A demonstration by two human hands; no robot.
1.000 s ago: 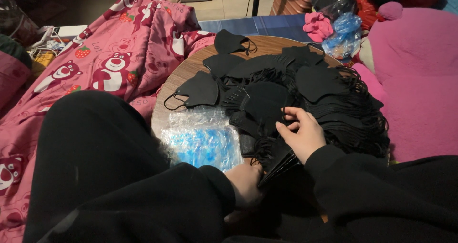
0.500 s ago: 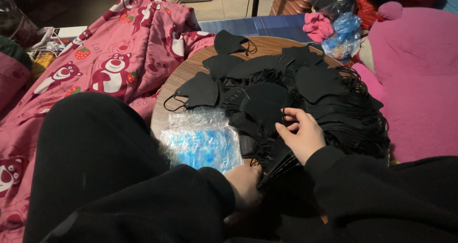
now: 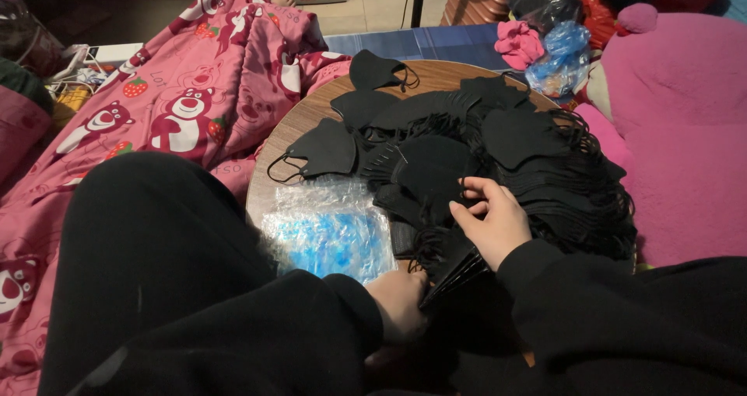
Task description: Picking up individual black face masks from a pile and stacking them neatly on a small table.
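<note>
Head view: both hands clamped on black mask stack (image 3: 459, 260), btwn them.

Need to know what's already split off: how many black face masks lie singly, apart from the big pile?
3: one mask at the table's left edge, one at the far edge, one between them, touching the pile. Others may be hidden.

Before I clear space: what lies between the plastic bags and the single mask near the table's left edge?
In the head view, nothing lies there: the single mask sits just above the plastic bags, its lower edge meeting or overlapping their crinkled top.
</note>
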